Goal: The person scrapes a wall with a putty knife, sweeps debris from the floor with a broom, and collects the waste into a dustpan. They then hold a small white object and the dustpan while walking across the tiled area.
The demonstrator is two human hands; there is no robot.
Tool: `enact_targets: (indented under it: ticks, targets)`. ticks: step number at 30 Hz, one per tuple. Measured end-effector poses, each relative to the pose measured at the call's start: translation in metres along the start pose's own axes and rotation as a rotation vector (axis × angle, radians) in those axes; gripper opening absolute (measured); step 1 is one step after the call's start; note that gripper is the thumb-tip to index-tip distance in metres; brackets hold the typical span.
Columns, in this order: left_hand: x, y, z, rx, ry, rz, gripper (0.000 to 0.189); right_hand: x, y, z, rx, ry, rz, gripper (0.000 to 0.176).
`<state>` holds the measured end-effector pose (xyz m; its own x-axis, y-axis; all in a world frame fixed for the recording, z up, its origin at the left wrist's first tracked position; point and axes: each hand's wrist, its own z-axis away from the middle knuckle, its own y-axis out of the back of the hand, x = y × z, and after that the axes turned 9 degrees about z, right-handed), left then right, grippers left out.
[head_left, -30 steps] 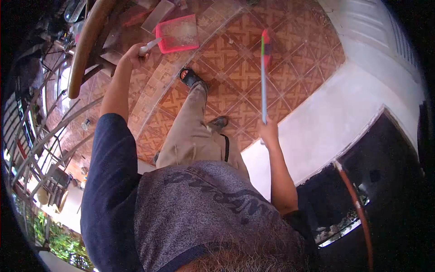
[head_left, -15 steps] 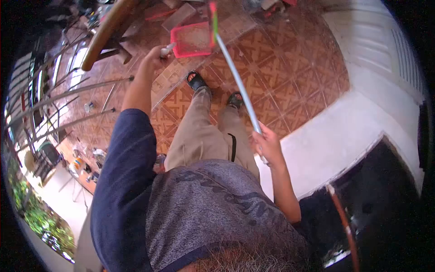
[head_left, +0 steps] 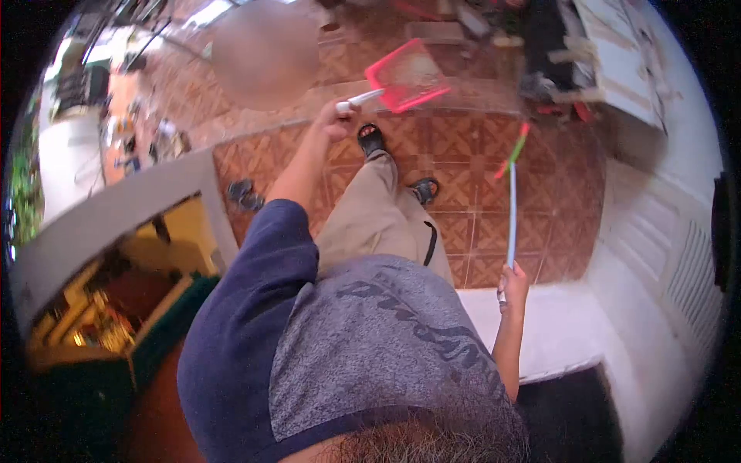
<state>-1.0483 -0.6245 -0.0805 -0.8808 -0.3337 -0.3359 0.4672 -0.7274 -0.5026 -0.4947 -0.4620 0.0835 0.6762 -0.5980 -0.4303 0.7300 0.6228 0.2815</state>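
Observation:
My left hand point(head_left: 336, 122) is wrapped round the white handle of a red dustpan point(head_left: 407, 77), held out in front of me over the tiled floor. Pale bits lie in the pan. On the right side, my right hand point(head_left: 513, 288) grips the lower end of the pale blue stick of a broom point(head_left: 512, 212). Its narrow red and green head points away from me, well to the right of the dustpan. My sandalled feet stand between the two tools.
A pair of dark sandals point(head_left: 245, 194) lies on the tiles to the left. Clutter and a white cabinet-like piece point(head_left: 621, 58) stand at the far right. A white wall point(head_left: 648, 201) runs along the right. At lower left, a doorway opens beside a grey ledge point(head_left: 116, 208).
The view has turned. The dustpan has swung to the right and tilted, with more of its handle showing. The broom has moved right, away from the dustpan.

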Motion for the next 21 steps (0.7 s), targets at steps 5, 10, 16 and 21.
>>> enact_targets:
  ticks: [5,10,16,21]
  targets:
    - [-0.014,0.057,0.072,-0.151,-0.013,0.162,0.023,0.017,-0.006,-0.007,-0.008,0.042,0.032,0.006]
    - [-0.005,0.099,0.131,-0.268,-0.113,0.171,0.025,-0.010,-0.031,-0.004,0.006,0.060,0.266,0.012]
    - [0.016,0.126,0.251,-0.266,-0.161,0.357,0.016,-0.090,-0.130,0.050,-0.082,0.275,0.608,0.017]
    - [0.060,0.179,0.335,-0.447,-0.156,0.473,0.021,-0.155,-0.241,0.094,-0.121,0.424,0.965,0.013]
